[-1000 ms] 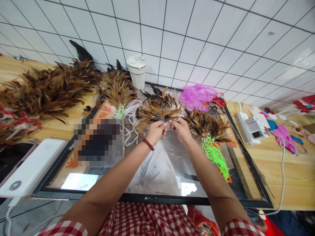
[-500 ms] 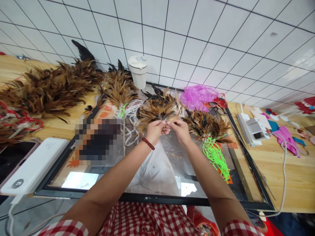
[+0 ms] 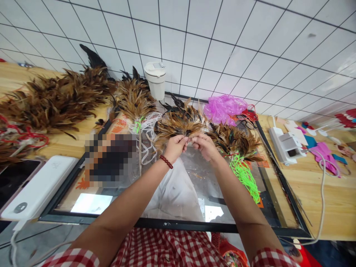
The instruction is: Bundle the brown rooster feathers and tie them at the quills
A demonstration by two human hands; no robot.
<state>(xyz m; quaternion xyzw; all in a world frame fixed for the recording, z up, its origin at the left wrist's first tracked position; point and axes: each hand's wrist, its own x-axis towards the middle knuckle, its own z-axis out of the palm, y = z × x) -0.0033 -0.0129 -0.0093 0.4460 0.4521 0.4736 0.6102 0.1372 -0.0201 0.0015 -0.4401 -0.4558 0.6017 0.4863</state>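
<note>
My left hand (image 3: 175, 147), with a beaded bracelet (image 3: 166, 161) at the wrist, pinches thumb against forefinger. My right hand (image 3: 205, 145) is pinched too, its fingertips almost meeting the left ones. Whatever lies between the fingertips is too small to make out. Right behind both hands spreads a pile of brown and black feathers (image 3: 180, 120). To the right lies a feather bundle (image 3: 236, 139) beside bright green cords (image 3: 244, 178). Another feather bundle (image 3: 135, 98), tied in green, rests on the left near white cords (image 3: 150, 133).
A black-framed glass panel (image 3: 167, 224) covers the table's middle. Behind it stand a white lidded cup (image 3: 155, 79) and a pink plastic bag (image 3: 225, 109). A large feather heap (image 3: 52, 98) and a white power bank (image 3: 39, 187) lie left; a white power strip (image 3: 285, 144) lies right.
My right hand has turned slightly, its lower fingers now more visible. A light brown feather seen at the fingertips before no longer shows clearly. The left hand has barely moved.
</note>
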